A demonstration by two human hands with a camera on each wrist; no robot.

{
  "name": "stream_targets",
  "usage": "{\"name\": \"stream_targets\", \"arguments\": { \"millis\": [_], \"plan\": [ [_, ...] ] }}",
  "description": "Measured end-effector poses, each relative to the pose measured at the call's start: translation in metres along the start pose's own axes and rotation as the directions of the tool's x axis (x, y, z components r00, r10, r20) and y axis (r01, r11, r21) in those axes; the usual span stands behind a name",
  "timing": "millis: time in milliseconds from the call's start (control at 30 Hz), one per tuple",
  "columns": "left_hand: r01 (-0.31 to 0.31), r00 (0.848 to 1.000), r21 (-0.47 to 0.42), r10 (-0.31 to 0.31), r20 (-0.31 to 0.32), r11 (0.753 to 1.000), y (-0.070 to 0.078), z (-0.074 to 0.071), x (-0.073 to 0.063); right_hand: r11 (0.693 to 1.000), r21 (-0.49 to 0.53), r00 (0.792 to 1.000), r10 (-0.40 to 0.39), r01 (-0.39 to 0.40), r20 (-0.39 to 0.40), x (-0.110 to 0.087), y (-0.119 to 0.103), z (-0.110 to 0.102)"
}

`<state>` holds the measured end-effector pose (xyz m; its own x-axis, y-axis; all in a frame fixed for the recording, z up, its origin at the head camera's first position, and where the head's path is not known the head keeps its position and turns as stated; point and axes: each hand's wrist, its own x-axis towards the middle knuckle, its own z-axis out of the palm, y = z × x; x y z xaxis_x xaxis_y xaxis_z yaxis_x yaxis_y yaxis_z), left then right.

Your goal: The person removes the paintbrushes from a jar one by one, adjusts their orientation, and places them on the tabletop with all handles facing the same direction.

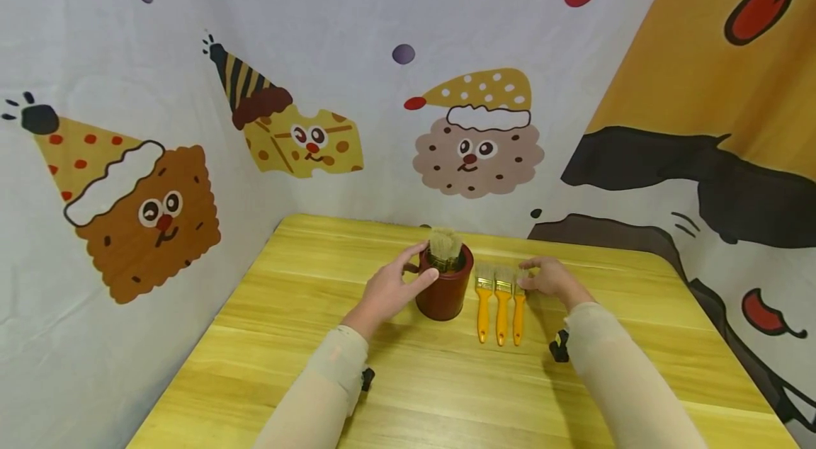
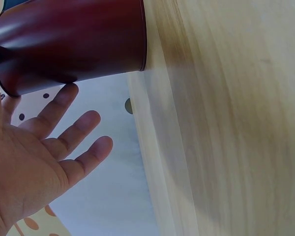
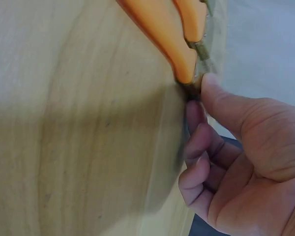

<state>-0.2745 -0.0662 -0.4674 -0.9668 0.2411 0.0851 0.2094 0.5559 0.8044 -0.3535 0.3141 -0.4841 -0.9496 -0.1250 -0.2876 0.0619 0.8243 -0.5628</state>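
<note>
A dark red, leather-look cup (image 1: 441, 295) with a side handle stands on the table, pale paintbrush bristles (image 1: 445, 243) showing above its rim. My left hand (image 1: 397, 286) holds it at the rim, thumb in front and index finger toward the back. In the left wrist view the other fingers (image 2: 88, 120) spread loosely below the cup's side. Right of the cup, three paintbrushes with orange handles (image 1: 501, 318) lie in a row, bristles away from me. My right hand (image 1: 547, 277) pinches the rightmost paintbrush (image 1: 519, 318) near its metal band between thumb and finger.
The wood-grain table (image 1: 287, 336) reaches back to a printed cloth (image 1: 344, 31) hanging behind and at both sides. Dark wrist-worn devices (image 1: 559, 346) sit under the sleeves.
</note>
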Motion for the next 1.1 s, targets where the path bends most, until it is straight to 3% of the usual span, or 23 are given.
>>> {"name": "stream_targets", "arguments": {
  "millis": [333, 833, 1100],
  "plan": [
    [-0.01, 1.0, -0.004, 0.01, 0.002, 1.0, 0.0, -0.001, -0.002, 0.998, -0.041, 0.999, -0.037, 0.037, -0.013, -0.003, 0.007, 0.002],
    [-0.005, 1.0, 0.0, 0.005, -0.002, 1.0, 0.0, -0.001, -0.001, 0.999, -0.02, 0.999, -0.051, 0.051, -0.011, -0.002, 0.013, 0.002],
    [-0.009, 1.0, 0.014, 0.009, 0.002, 1.0, 0.0, -0.002, -0.001, 0.999, 0.029, 0.999, -0.039, 0.038, 0.033, -0.002, 0.017, -0.001]
  ]
}}
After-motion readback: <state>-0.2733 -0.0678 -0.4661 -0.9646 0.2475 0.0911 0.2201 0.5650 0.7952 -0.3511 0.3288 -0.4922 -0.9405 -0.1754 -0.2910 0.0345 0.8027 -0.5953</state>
